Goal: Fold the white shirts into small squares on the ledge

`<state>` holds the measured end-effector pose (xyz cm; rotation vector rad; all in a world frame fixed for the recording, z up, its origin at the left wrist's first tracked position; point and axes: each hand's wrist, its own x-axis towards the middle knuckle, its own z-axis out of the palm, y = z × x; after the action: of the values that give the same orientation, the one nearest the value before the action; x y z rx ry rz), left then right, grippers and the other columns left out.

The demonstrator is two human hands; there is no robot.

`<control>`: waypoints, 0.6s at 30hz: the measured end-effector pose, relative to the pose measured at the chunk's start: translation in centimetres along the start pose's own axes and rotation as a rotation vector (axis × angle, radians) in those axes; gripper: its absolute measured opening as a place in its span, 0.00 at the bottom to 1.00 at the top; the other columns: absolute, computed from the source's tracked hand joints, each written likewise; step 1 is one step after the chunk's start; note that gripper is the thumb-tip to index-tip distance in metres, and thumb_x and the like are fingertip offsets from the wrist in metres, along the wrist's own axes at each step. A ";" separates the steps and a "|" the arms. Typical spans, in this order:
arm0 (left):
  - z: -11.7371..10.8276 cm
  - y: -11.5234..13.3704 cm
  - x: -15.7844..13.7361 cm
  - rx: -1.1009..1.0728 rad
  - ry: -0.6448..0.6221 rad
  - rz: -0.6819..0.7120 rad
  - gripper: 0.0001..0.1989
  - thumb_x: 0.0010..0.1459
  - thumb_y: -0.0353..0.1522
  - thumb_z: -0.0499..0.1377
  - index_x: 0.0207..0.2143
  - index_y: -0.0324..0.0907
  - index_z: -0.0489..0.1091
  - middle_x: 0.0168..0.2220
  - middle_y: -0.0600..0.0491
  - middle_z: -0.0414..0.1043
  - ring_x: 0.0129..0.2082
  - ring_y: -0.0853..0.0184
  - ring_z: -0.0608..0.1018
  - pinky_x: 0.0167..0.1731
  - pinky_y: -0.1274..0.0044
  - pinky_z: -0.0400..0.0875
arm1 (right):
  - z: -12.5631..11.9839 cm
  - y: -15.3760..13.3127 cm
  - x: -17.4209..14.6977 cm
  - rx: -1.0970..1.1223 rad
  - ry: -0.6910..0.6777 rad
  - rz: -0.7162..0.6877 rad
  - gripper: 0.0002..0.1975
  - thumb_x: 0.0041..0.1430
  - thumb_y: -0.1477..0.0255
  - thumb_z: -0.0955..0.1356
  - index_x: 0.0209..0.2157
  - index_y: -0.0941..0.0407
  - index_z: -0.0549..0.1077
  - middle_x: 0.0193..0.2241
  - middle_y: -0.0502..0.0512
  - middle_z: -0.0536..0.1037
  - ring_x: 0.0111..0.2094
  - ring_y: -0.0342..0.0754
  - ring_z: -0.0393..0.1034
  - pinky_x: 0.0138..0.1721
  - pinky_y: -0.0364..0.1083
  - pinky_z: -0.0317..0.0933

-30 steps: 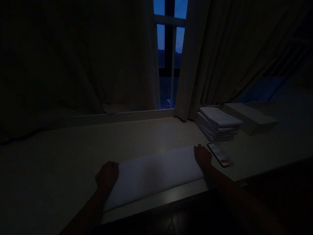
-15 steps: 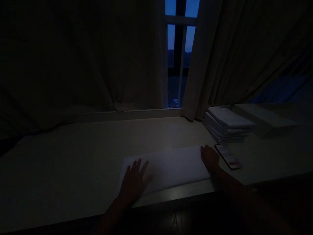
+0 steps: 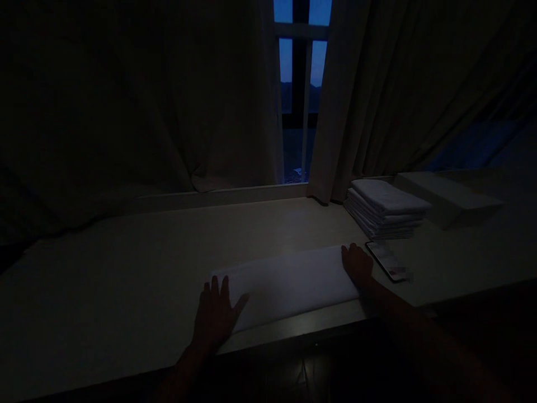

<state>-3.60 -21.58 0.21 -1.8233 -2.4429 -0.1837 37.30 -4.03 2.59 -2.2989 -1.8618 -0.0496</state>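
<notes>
A long, folded white cloth (image 3: 289, 282) lies flat near the front edge of the counter in dim light. My left hand (image 3: 216, 313) rests on its left end, palm down, with the fingers spread. At the opposite end, my right hand (image 3: 357, 263) has its fingers curled in and closed on the cloth's right edge; the fingertips are partly hidden. Just right of that hand lies a phone (image 3: 386, 261) with a lit, blurred screen.
Several folded white cloths form a stack (image 3: 386, 207) at the back right. Beside it sits a pale box (image 3: 453, 201). Dark curtains (image 3: 235, 112) hang behind the pale counter (image 3: 126, 280), parted at a window (image 3: 296, 101).
My left hand has slid a little left, to the cloth's left edge. My right hand keeps its place on the cloth. The whole view has shifted slightly.
</notes>
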 end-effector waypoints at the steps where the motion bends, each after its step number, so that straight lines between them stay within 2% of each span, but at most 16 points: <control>1: -0.1 0.0 0.0 0.002 -0.001 -0.006 0.49 0.53 0.59 0.43 0.65 0.32 0.49 0.67 0.34 0.43 0.67 0.45 0.47 0.63 0.57 0.43 | -0.3 0.0 0.1 0.017 -0.014 0.008 0.25 0.68 0.56 0.53 0.43 0.60 0.69 0.39 0.67 0.75 0.40 0.56 0.72 0.42 0.52 0.60; 4: -0.8 0.3 0.0 -0.004 -0.009 -0.015 0.48 0.53 0.59 0.44 0.64 0.31 0.50 0.67 0.33 0.45 0.67 0.44 0.49 0.62 0.56 0.45 | -1.7 -1.1 0.3 0.066 -0.015 0.028 0.25 0.67 0.56 0.55 0.47 0.63 0.69 0.44 0.72 0.74 0.46 0.61 0.70 0.46 0.55 0.59; 6: -1.5 0.5 -0.1 -0.034 -0.023 -0.002 0.45 0.53 0.57 0.46 0.64 0.34 0.53 0.67 0.36 0.48 0.67 0.44 0.49 0.61 0.55 0.47 | -2.7 -3.3 -0.7 0.109 0.048 -0.063 0.27 0.67 0.57 0.56 0.53 0.65 0.65 0.51 0.75 0.69 0.53 0.64 0.63 0.52 0.58 0.55; 8: -2.2 0.7 -0.2 -0.075 -0.041 0.008 0.40 0.54 0.54 0.48 0.62 0.40 0.57 0.66 0.41 0.51 0.67 0.45 0.49 0.61 0.55 0.48 | -3.2 -6.8 -3.1 0.181 0.073 -0.305 0.28 0.67 0.58 0.56 0.59 0.64 0.60 0.58 0.72 0.63 0.60 0.62 0.55 0.58 0.59 0.47; 11: -3.0 1.0 -0.3 -0.114 -0.055 0.014 0.35 0.54 0.52 0.49 0.61 0.46 0.60 0.65 0.46 0.55 0.67 0.47 0.48 0.62 0.56 0.48 | -2.2 -12.8 -8.8 0.311 -0.149 -0.825 0.30 0.67 0.54 0.55 0.61 0.59 0.59 0.61 0.63 0.63 0.61 0.57 0.55 0.61 0.56 0.45; 12: -3.0 1.0 -0.2 -0.117 -0.055 0.009 0.35 0.53 0.52 0.49 0.61 0.47 0.60 0.65 0.46 0.55 0.67 0.47 0.48 0.62 0.55 0.48 | -1.6 -14.6 -10.8 0.339 -0.209 -0.972 0.32 0.65 0.51 0.55 0.62 0.57 0.58 0.62 0.61 0.61 0.63 0.57 0.52 0.63 0.57 0.42; 13: -3.0 1.0 -0.2 -0.117 -0.053 0.003 0.36 0.53 0.52 0.48 0.61 0.47 0.60 0.65 0.46 0.55 0.67 0.47 0.48 0.62 0.55 0.47 | -1.0 -16.0 -12.4 0.361 -0.230 -1.058 0.35 0.64 0.48 0.55 0.63 0.56 0.56 0.64 0.60 0.58 0.64 0.58 0.48 0.64 0.58 0.40; 15: -2.9 1.1 -0.1 -0.109 -0.045 -0.007 0.38 0.53 0.53 0.47 0.62 0.45 0.58 0.65 0.45 0.55 0.67 0.46 0.48 0.62 0.53 0.47 | -0.2 -17.5 -14.4 0.383 -0.244 -1.099 0.37 0.63 0.46 0.55 0.64 0.55 0.54 0.65 0.59 0.55 0.66 0.57 0.44 0.65 0.59 0.36; 18: -2.7 1.1 0.1 -0.104 -0.046 -0.006 0.41 0.51 0.54 0.47 0.63 0.42 0.55 0.66 0.44 0.53 0.67 0.45 0.48 0.62 0.53 0.47 | 0.0 -16.2 -13.4 0.371 -0.258 -1.069 0.36 0.64 0.47 0.54 0.66 0.53 0.52 0.66 0.57 0.51 0.67 0.56 0.41 0.65 0.59 0.35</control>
<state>-2.60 -21.63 2.94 -1.8821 -2.5146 -0.2777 18.72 -13.78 2.70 -0.9219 -2.7024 0.4193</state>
